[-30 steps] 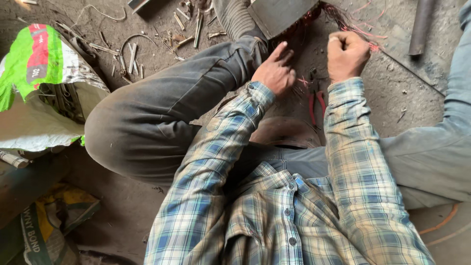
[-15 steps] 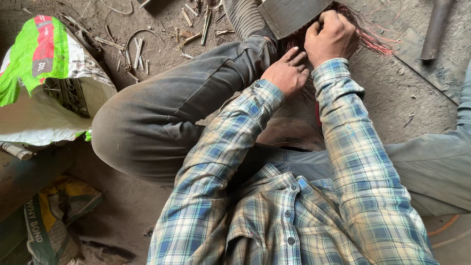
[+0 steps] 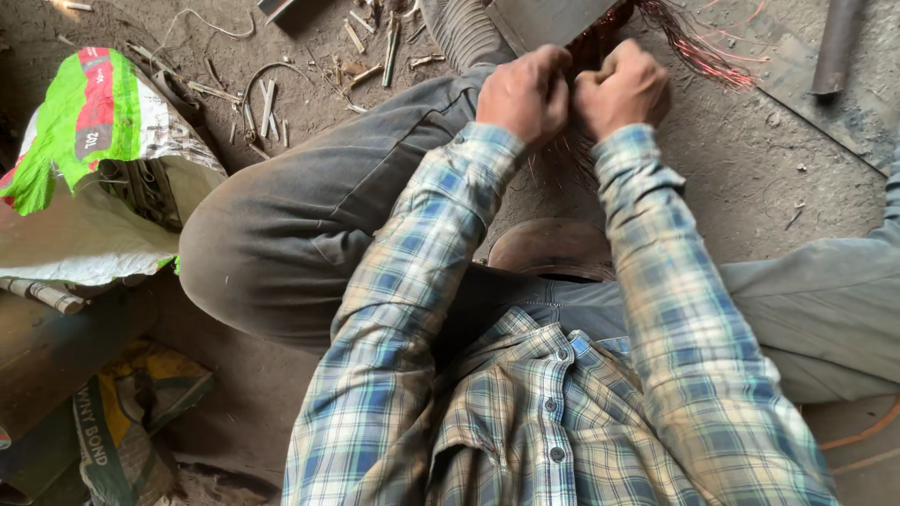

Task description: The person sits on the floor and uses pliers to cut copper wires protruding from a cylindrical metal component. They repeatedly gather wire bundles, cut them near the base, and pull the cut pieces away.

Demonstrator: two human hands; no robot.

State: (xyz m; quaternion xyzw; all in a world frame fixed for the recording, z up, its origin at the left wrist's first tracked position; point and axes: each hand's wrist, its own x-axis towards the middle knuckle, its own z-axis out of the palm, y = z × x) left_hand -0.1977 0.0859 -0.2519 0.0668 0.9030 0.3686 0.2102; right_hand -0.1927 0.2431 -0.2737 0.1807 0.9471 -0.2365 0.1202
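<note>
Both hands work close together at the top of the view. The left hand [image 3: 523, 92] is curled into a tight fist, fingers folded around a clump of thin reddish copper wire strands [image 3: 698, 45]. The right hand [image 3: 623, 89] is likewise clenched, knuckles just beside the left fingers, gripping the same bundle. The strands fan out beyond the right fingers over the dusty floor [image 3: 750, 159], apparently held taut between two fists for purchase. A dark metal plate [image 3: 548, 19] sits just past the fingertips, seemingly anchoring the wire. The raised left knee [image 3: 262, 253] braces the forearm. Well left of the fingers lies a green-and-white sack [image 3: 84, 141]; metal scraps [image 3: 272, 98] are scattered between.
</note>
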